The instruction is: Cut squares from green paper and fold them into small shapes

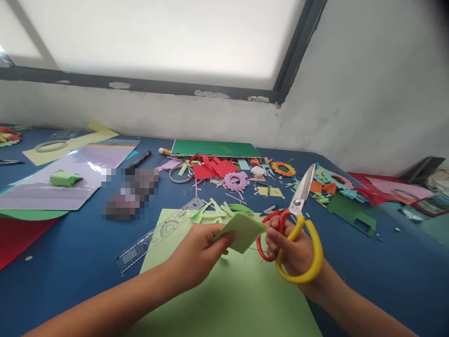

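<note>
Light-green paper, apparently folded into a small packet (242, 235), is what I have in work, raised above a larger green sheet (224, 299) on the table (87, 248). Watching remotely through the head view, I see my left hand (206, 248) with its fingers clamped on the packet's left side, thumb on top. My right hand (294, 245) has its fingers curled in at the handles of the scissors (298, 203), their tips right by the packet's far corner; whether they pinch that corner I cannot tell for sure. The blades look closed and point up and away, off the paper, so I judge this to be a folding or aligning step rather than a cut. Green offcuts (213, 213) lie behind the packet, and a clear ruler (164, 229) rests slantwise partly on the sheet. As I read it, the next move calls for keeping the layers flush in my left fingers; if a cut is due, I would need to settle the handles in my right fingers, bring the blades round and part them.
</note>
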A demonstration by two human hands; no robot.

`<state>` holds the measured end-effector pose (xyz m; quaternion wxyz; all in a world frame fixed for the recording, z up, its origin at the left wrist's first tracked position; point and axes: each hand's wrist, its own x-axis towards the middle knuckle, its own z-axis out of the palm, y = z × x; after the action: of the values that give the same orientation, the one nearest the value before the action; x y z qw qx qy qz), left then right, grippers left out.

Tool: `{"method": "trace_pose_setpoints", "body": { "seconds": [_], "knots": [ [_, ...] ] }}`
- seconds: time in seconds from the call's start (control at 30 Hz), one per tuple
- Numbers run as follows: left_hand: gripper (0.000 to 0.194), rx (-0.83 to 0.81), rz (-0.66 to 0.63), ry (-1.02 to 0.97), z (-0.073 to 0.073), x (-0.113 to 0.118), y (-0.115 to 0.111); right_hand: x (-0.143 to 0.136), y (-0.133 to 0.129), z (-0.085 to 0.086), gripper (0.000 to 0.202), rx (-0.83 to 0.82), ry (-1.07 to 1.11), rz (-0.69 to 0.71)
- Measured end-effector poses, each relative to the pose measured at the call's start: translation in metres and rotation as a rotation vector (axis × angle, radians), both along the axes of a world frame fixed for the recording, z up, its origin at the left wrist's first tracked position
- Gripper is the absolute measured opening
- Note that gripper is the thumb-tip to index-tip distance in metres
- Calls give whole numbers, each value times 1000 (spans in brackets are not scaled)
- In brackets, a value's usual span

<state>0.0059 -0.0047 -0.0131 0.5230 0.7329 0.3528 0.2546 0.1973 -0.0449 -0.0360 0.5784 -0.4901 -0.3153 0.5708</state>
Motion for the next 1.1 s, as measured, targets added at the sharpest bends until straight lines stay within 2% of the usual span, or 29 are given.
{"method": "trace_pose_setpoints", "body": {
  "seconds": [0.1, 0.23, 0.33, 0.43, 0.53, 0.67, 0.77, 0.83, 0.93, 1.1],
  "knots": [
    [26, -240, 37, -118, 2, 4, 1, 1, -3, -2, 50, 63, -72, 69],
    [24, -373, 71, -187, 2, 6, 0, -1, -9, 6, 43, 50, -268, 95],
    [30, -378, 68, -258, 2, 5, 0, -1, -11, 10, 39, 37, -372, 79],
    [35, -351, 87, -299, 2, 3, 1, 2, -8, 11, 39, 37, -367, 46],
    [32, -303, 177, -308, 3, 0, 6, 5, -4, 11, 39, 23, -359, 62],
    [32, -258, 359, -371, 4, -2, 13, 6, 1, 8, 42, -57, -418, 181],
    [31, -255, 416, -429, 3, -3, 16, 5, 2, 4, 44, -116, -457, 213],
    [29, -268, 404, -453, 3, -3, 16, 4, 1, 2, 43, -96, -430, 211],
    [26, -296, 366, -453, 3, -1, 14, 2, 0, 0, 45, 35, -401, 188],
    [26, -363, 230, -398, -3, 5, 2, -5, -5, 1, 43, 142, -432, 150]
  ]
}}
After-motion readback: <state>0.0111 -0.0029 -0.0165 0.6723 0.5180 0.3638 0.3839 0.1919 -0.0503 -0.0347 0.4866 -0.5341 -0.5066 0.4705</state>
